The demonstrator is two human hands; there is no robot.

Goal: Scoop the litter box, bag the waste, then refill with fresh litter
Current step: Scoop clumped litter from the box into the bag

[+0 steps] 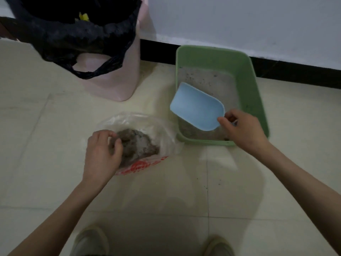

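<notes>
A green litter box (258,100) stands on the tiled floor by the wall, with a thin layer of grey litter (206,80) inside. My right hand (243,130) holds the handle of a light blue scoop (199,107), whose empty blade lies over the box's left rim. To the left of the box lies a clear plastic bag (147,124) with red print, holding a heap of grey-brown waste litter (138,145). My left hand (103,150) pinches the bag's left edge.
A pink bin (114,78) lined with a black bag (73,36) stands at the back left. A white wall with a black skirting board (295,71) runs behind the box. My two shoes (92,241) show at the bottom edge.
</notes>
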